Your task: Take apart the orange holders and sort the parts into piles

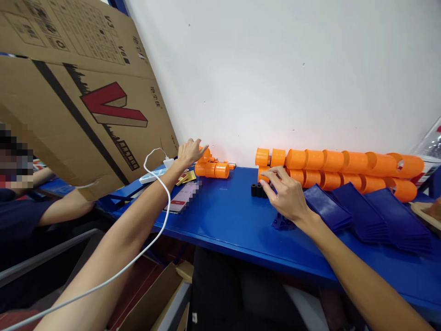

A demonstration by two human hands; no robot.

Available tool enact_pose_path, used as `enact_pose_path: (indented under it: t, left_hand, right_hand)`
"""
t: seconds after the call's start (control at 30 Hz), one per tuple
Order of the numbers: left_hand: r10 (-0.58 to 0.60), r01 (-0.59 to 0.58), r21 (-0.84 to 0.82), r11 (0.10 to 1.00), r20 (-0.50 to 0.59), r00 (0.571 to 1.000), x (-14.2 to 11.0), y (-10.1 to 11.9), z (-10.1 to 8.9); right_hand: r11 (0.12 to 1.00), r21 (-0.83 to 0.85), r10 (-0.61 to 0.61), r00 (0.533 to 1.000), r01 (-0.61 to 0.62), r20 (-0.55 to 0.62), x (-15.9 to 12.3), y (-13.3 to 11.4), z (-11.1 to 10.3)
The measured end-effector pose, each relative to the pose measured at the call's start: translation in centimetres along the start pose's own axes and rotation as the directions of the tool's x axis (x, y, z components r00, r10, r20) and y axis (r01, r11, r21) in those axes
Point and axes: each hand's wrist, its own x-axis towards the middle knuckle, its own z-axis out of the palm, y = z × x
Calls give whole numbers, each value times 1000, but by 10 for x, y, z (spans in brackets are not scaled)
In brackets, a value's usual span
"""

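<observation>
My left hand [190,152] reaches to the far side of the blue table, beside a small group of short orange cylinders [211,170]. Its thumb and a finger stick out apart, and part of an orange piece shows just behind them; the other fingers are partly hidden. My right hand [286,192] hovers with bent, parted fingers above several small black cylinders [256,190]. Behind it, two stacked rows of orange cylinders [324,160] run along the wall. Dark blue small parts [282,222] lie below my right wrist.
Stacks of blue flat pieces [361,209] lie on the right of the table [220,225]. A phone [182,197], a power strip [151,175] and a large cardboard box [103,92] are at left. A white cable [165,220] crosses my left arm. Another person's arm [72,207] is far left.
</observation>
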Motion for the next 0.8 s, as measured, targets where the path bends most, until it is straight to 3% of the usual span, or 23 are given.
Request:
enact_pose_path:
  t: [0.1, 0.23, 0.3, 0.37, 0.43, 0.5, 0.63, 0.8]
  left_hand:
    - [40, -43, -30, 999, -87, 995, -4, 12, -14]
    - [263, -272, -109, 956, -91, 961, -14, 49, -29]
    - [407, -404, -148, 902, -17, 913, -20, 74, -33]
    - [546, -530, -161, 833, 84, 833, -25, 102, -33]
    - [620, -600, -157, 784, 171, 766, -29, 128, -30]
    - [654, -640, -140, 756, 196, 730, -32, 151, -24]
    - [673, -668, -87, 739, 156, 723, -37, 180, -10]
    - [697, -694, -72, 716, 127, 706, -37, 188, -4]
  right_hand:
    - [1000, 2, 15, 997, -15, -77, 2, 1, -4]
    - [998, 24, 63, 967, -59, -248, 5, 8, -9]
    - [997, 36, 72, 944, -64, -321, 6, 14, -9]
    - [997, 43, 74, 926, -62, -369, 6, 21, -8]
    - [996, 47, 85, 922, -72, -377, 6, 27, -7]
    - [995, 45, 97, 926, -86, -365, 5, 32, -6]
    - [991, 33, 136, 938, -132, -318, 3, 36, -7]
    - [980, 14, 195, 951, -197, -241, 3, 37, -10]
